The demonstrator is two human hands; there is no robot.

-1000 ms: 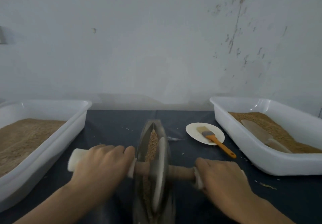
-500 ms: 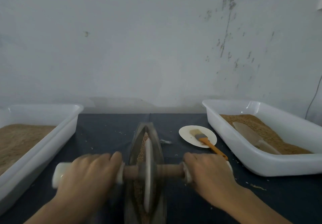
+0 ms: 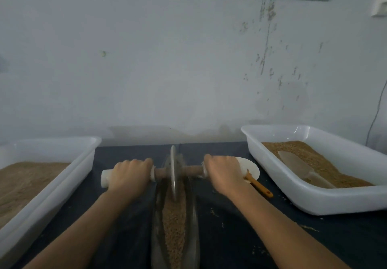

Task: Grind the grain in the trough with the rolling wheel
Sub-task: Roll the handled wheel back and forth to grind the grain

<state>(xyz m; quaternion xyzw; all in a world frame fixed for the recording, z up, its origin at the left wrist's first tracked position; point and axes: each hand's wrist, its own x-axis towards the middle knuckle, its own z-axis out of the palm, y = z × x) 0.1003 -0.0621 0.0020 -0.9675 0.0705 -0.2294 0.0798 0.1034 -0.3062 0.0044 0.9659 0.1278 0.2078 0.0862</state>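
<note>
A narrow metal trough (image 3: 194, 222) runs toward me down the middle of the dark table, with brown grain (image 3: 174, 220) lying along its bottom. The thin metal rolling wheel (image 3: 173, 172) stands upright in the trough's far end on a wooden axle. My left hand (image 3: 130, 174) grips the white-wrapped left handle (image 3: 105, 177). My right hand (image 3: 225, 173) grips the right end of the axle, whose handle is hidden under it. Both arms are stretched forward.
A white tub (image 3: 62, 176) of fine brown meal stands at the left. Another white tub (image 3: 293, 197) at the right holds grain and a clear plastic scoop (image 3: 299, 169). A white dish (image 3: 250, 168) with an orange-handled brush (image 3: 258, 186) lies just beyond my right hand. Stray grains dot the table.
Both hands have pushed the wheel away from me, from the near part of the trough to its far end, uncovering the grain in the near part.
</note>
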